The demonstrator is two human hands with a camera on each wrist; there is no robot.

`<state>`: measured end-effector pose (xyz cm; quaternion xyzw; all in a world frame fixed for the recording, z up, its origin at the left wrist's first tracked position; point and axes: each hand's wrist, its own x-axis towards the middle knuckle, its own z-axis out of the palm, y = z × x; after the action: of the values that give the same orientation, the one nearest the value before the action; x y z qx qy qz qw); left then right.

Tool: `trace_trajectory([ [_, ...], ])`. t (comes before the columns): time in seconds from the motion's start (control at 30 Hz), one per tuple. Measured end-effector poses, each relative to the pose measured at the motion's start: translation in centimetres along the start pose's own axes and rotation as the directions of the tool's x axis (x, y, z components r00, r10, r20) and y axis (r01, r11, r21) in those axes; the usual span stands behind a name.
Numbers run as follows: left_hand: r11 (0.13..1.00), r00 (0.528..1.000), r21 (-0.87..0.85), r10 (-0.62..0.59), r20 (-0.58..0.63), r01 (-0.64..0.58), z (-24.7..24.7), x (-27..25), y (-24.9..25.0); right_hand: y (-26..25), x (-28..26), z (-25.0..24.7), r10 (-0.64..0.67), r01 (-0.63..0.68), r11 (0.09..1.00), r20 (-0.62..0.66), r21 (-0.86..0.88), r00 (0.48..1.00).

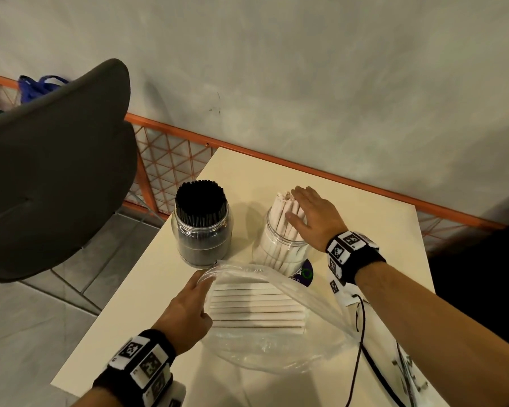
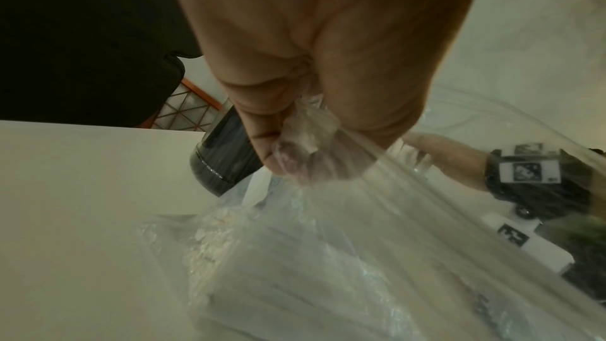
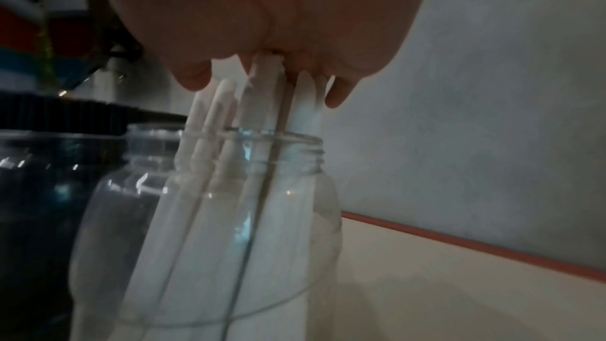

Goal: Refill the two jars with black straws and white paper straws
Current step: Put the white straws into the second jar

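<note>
Two clear jars stand side by side on the cream table [image 1: 147, 327]. The left jar [image 1: 201, 245] is packed with black straws [image 1: 201, 198]. White paper straws [image 1: 282, 218] lean in the right jar [image 1: 279, 254]. My right hand [image 1: 295, 203] lies over their tops with the fingers fairly straight; the right wrist view shows the palm on the straw ends [image 3: 265, 103] above the jar mouth [image 3: 272, 136]. A clear plastic bag [image 1: 276, 345] with more white straws [image 1: 256, 306] lies at the front. My left hand [image 1: 202, 282] pinches the bag's bunched edge [image 2: 305, 136].
A dark grey chair [image 1: 56, 171] stands close at the left, over the table's left edge. An orange mesh rail [image 1: 171, 160] and a grey wall run behind the table. A purple sticker [image 1: 304, 273] shows by the right jar. A black cable [image 1: 359, 333] trails from my right wrist.
</note>
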<state>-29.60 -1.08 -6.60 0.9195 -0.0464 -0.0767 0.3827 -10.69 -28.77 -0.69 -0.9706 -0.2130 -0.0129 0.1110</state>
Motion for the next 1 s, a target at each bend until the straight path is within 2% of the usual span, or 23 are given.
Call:
trace_trajectory([
  [0.07,1.000,1.000,0.004,-0.003,0.002,0.003,0.1,0.0,0.1,-0.2,-0.2,0.2,-0.029,0.030,0.999,0.045,-0.016,0.999],
  [0.1,1.000,1.000,0.007,-0.006,0.001,0.006,0.1,0.0,0.1,-0.3,-0.2,0.0,-0.041,0.039,0.999,0.050,0.034,0.998],
  [0.17,1.000,1.000,0.013,-0.008,0.002,0.008,0.1,0.0,0.1,-0.2,-0.1,-0.7,-0.011,0.013,0.963,-0.011,0.268,1.000],
  [0.23,1.000,1.000,0.011,0.004,0.000,-0.004,0.1,-0.1,0.0,0.0,-0.3,-1.1,0.113,-0.044,0.857,-0.105,0.514,0.988],
  [0.3,1.000,1.000,0.009,0.010,0.002,-0.010,0.2,-0.1,-0.1,-0.1,-0.5,-1.1,0.234,-0.143,0.754,-0.059,0.641,0.970],
  [0.33,1.000,1.000,0.007,0.008,0.005,-0.008,0.3,-0.1,-0.2,-0.1,-0.7,-0.7,0.260,-0.200,0.730,0.005,0.654,0.966],
  [0.4,1.000,1.000,0.004,0.002,0.006,-0.002,0.3,-0.2,-0.2,0.2,-0.9,0.1,0.300,-0.290,0.739,0.087,0.608,0.950],
  [0.5,1.000,1.000,0.004,-0.014,0.002,0.014,0.2,-0.3,0.0,1.0,-0.9,0.3,0.353,-0.330,0.775,0.065,0.539,0.933],
  [0.57,1.000,1.000,-0.002,-0.019,-0.002,0.019,0.0,-0.3,0.2,0.8,-0.9,-0.6,0.337,-0.313,0.794,0.051,0.521,0.940],
  [0.67,1.000,1.000,-0.018,-0.019,-0.007,0.018,-0.1,-0.3,0.6,-1.7,-1.4,-4.4,0.259,-0.171,0.869,-0.134,0.464,0.956],
  [0.7,0.999,1.000,-0.021,-0.025,-0.004,0.025,-0.1,-0.3,0.8,-3.2,-2.0,-6.2,0.219,-0.103,0.860,-0.179,0.501,0.959],
  [0.73,0.999,1.000,-0.021,-0.031,-0.002,0.031,-0.1,-0.3,1.0,-5.0,-2.9,-7.7,0.160,-0.036,0.816,-0.166,0.577,0.973],
  [0.83,1.000,1.000,-0.021,-0.022,0.004,0.022,0.0,-0.2,1.2,-11.2,-6.5,-10.4,-0.107,0.065,0.663,0.008,0.746,0.994],
  [0.87,1.000,1.000,-0.024,-0.011,0.006,0.011,0.1,-0.3,1.3,-13.0,-7.4,-9.8,-0.206,0.072,0.686,0.098,0.724,0.974],
  [0.93,0.999,1.000,-0.031,0.013,0.005,-0.013,0.1,-0.3,1.4,-15.5,-8.6,-6.2,-0.309,0.082,0.823,0.323,0.562,0.894],
  [1.0,0.998,0.999,-0.050,0.032,0.004,-0.032,0.0,-0.5,1.6,-16.2,-8.9,-1.1,-0.247,0.066,0.932,0.490,0.356,0.836],
])
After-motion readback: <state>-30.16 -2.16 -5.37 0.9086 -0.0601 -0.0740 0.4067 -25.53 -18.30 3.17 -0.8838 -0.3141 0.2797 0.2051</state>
